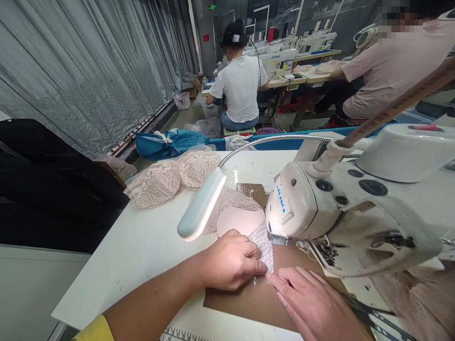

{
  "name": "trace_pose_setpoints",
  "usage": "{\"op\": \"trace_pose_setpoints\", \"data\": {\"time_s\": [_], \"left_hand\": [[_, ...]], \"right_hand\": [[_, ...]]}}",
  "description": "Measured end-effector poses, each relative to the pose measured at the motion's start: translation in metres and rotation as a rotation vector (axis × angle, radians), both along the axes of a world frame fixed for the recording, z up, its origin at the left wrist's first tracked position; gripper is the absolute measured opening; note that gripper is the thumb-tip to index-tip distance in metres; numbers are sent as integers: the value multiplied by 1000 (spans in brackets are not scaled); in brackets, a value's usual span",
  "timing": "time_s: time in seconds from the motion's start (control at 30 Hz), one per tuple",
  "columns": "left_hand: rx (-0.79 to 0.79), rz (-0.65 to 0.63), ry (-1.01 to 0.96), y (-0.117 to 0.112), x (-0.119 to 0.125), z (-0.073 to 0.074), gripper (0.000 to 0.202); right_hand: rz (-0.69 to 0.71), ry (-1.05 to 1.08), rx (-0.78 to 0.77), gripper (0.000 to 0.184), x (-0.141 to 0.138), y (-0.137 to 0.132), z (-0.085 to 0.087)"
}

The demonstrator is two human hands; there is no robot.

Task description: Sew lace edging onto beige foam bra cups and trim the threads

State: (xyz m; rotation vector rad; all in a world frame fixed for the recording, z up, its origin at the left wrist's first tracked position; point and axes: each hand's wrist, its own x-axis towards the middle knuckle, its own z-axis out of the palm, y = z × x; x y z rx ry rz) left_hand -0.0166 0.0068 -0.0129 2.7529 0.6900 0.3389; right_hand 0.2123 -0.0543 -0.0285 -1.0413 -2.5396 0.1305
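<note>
My left hand (232, 260) is closed, its thumb and fingers pinching the pale lace edge of a bra cup (241, 220). The cup lies with its smooth inner side up, and its lace strip (265, 246) runs beside the needle area of a JUKI sewing machine (295, 203). Lying on the brown board (241, 298), my right hand (313, 298) has its fingers stretched out. Its foremost fingertip touches or nearly touches the lace tip by my left thumb. Part of the strip is hidden by my left hand.
A lamp (202, 203) on a bendable neck hangs over the cup. More lace cups (156, 184) lie at the table's far left. Black scissors (377, 317) and sheer fabric (415, 293) are at right. A ruler (185, 334) marks the front. Two people sit at machines beyond.
</note>
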Motion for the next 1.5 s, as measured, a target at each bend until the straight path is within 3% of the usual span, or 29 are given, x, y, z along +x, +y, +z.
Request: {"op": "trace_pose_setpoints", "data": {"time_s": [0.4, 0.6, 0.7, 0.9, 1.03, 1.2, 1.5], "left_hand": [[21, -27, 118, -2, 3, 5, 31], [35, -26, 133, -2, 3, 4, 31], [46, -23, 126, -3, 2, 2, 31], [7, 34, 61, -3, 4, 9, 31], [-1, 94, 28, 0, 10, 12, 37], [35, 60, 91, 5, 11, 6, 41], [89, 74, 137, 8, 12, 8, 44]], "right_hand": [[5, 5, -2, 33, -1, 2, 0], [1, 76, 112, 34, 7, 5, -2], [-10, 77, 149, 38, 10, 5, -8], [-89, 44, 70, 48, 7, -1, -26], [-63, 57, 112, 45, 5, 2, -17], [-53, 70, 155, 45, 4, 8, 0], [-85, 37, 98, 45, 1, 13, -1]]}}
